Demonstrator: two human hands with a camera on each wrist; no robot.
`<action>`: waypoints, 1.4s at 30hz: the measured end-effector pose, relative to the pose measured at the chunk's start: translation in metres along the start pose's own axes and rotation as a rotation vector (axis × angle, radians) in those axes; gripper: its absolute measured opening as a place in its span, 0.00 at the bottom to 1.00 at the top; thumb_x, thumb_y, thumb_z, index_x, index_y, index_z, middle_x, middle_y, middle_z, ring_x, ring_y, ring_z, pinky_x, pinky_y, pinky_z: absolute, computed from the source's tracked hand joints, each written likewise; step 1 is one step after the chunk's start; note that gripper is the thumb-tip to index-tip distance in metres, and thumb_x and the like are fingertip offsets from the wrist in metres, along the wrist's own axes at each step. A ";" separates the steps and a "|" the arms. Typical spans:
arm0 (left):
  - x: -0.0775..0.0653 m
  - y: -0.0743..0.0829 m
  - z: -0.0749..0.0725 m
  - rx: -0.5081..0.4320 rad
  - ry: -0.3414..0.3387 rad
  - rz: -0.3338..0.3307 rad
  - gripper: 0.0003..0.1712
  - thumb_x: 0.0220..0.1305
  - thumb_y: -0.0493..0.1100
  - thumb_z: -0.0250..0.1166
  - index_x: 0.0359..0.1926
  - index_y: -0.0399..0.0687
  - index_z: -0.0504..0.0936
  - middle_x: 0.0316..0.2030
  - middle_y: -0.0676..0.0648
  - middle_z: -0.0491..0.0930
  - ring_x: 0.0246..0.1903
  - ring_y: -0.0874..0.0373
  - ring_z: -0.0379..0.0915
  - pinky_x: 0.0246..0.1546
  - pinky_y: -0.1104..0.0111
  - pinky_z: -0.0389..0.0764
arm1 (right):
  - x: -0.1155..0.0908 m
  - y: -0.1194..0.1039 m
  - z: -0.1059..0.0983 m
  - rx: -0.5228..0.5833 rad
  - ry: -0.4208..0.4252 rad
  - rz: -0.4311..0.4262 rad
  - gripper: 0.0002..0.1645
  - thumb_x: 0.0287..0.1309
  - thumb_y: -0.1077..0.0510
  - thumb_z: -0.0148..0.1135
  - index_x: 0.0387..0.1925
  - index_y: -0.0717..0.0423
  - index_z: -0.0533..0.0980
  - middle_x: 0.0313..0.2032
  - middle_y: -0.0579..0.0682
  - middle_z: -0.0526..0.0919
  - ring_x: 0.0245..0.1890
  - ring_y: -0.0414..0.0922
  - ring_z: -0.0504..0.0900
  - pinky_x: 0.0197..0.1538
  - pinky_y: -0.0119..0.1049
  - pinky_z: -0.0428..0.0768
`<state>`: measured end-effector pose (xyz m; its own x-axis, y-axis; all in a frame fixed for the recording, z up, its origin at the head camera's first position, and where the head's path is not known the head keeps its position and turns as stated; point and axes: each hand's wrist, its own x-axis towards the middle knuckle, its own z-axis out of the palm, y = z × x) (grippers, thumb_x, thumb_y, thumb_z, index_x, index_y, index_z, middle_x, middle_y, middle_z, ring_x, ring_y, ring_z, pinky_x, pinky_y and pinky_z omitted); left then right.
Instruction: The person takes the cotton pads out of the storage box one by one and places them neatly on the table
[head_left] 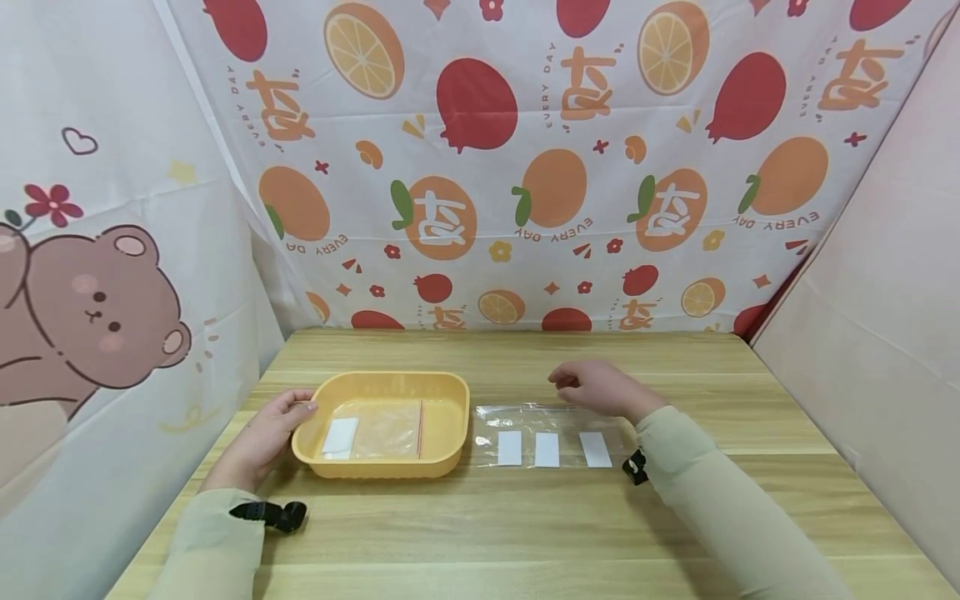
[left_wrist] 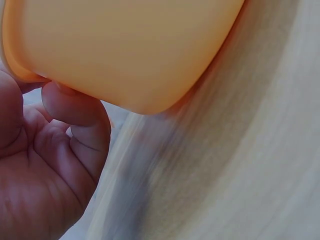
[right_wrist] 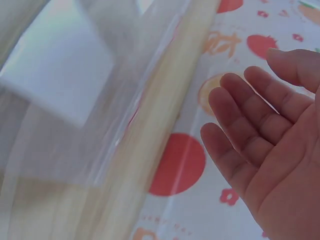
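Observation:
A yellow plastic tray (head_left: 381, 470) stands at the left of the table. My left hand (head_left: 264, 433) pinches its left rim between thumb and fingers; the left wrist view shows this hand (left_wrist: 55, 135) at the tray's outer wall (left_wrist: 125, 55). Inside the tray lies a clear zip bag (head_left: 386, 429) with a white card (head_left: 341, 436) at its left end. Right of the tray, more clear bags (head_left: 562, 415) lie flat with three white cards (head_left: 547, 449). Behind them my right hand (head_left: 600, 387) hovers, holding nothing; in the right wrist view its fingers (right_wrist: 240, 125) are loosely bent.
The wooden table (head_left: 480, 542) runs back to a fruit-print cloth (head_left: 495, 192). A bear-print cloth (head_left: 97, 308) hangs at the left and a pale cloth (head_left: 877, 333) at the right. Black straps (head_left: 270, 515) sit on both wrists.

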<state>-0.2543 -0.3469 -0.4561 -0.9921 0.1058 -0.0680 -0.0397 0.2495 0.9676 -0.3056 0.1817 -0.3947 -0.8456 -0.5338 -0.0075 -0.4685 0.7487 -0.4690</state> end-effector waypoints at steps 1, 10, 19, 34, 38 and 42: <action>0.000 -0.001 0.000 -0.009 -0.003 0.008 0.29 0.81 0.45 0.49 0.68 0.26 0.57 0.52 0.38 0.77 0.42 0.58 0.80 0.40 0.65 0.85 | 0.001 -0.003 0.001 0.008 0.002 -0.011 0.18 0.68 0.58 0.61 0.58 0.54 0.80 0.50 0.49 0.85 0.51 0.44 0.81 0.57 0.45 0.79; 0.003 -0.004 -0.003 -0.028 -0.014 0.032 0.28 0.81 0.44 0.50 0.67 0.24 0.58 0.48 0.43 0.78 0.40 0.58 0.81 0.38 0.65 0.85 | 0.010 -0.036 0.006 0.203 0.015 -0.032 0.23 0.69 0.53 0.60 0.63 0.53 0.77 0.51 0.45 0.84 0.53 0.41 0.80 0.58 0.44 0.78; 0.003 -0.002 -0.003 -0.018 -0.001 0.019 0.28 0.81 0.45 0.50 0.68 0.25 0.58 0.49 0.40 0.78 0.40 0.58 0.81 0.38 0.64 0.85 | 0.023 -0.062 0.019 0.416 -0.008 -0.036 0.26 0.70 0.52 0.60 0.65 0.56 0.75 0.52 0.46 0.84 0.53 0.43 0.81 0.56 0.43 0.80; 0.000 0.001 0.000 -0.018 0.014 0.003 0.27 0.81 0.45 0.50 0.67 0.27 0.59 0.51 0.35 0.76 0.40 0.58 0.81 0.38 0.65 0.85 | 0.043 -0.100 0.043 0.695 -0.114 -0.043 0.30 0.72 0.53 0.59 0.69 0.63 0.69 0.60 0.59 0.78 0.53 0.54 0.83 0.55 0.43 0.81; -0.001 0.001 0.000 -0.019 0.017 -0.007 0.28 0.81 0.45 0.50 0.68 0.27 0.58 0.50 0.36 0.76 0.39 0.58 0.81 0.37 0.65 0.85 | 0.050 -0.109 0.049 0.747 -0.124 -0.035 0.27 0.73 0.54 0.58 0.67 0.63 0.71 0.58 0.59 0.80 0.54 0.56 0.82 0.56 0.44 0.81; -0.003 0.002 0.001 -0.027 0.010 -0.005 0.28 0.81 0.45 0.50 0.68 0.26 0.58 0.50 0.37 0.77 0.39 0.57 0.81 0.37 0.65 0.85 | 0.055 -0.119 0.052 0.776 -0.150 -0.013 0.27 0.74 0.54 0.56 0.68 0.62 0.70 0.59 0.58 0.79 0.55 0.53 0.82 0.58 0.45 0.80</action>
<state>-0.2513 -0.3461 -0.4546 -0.9930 0.0947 -0.0707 -0.0481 0.2234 0.9735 -0.2828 0.0433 -0.3853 -0.7719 -0.6292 -0.0913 -0.1187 0.2837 -0.9515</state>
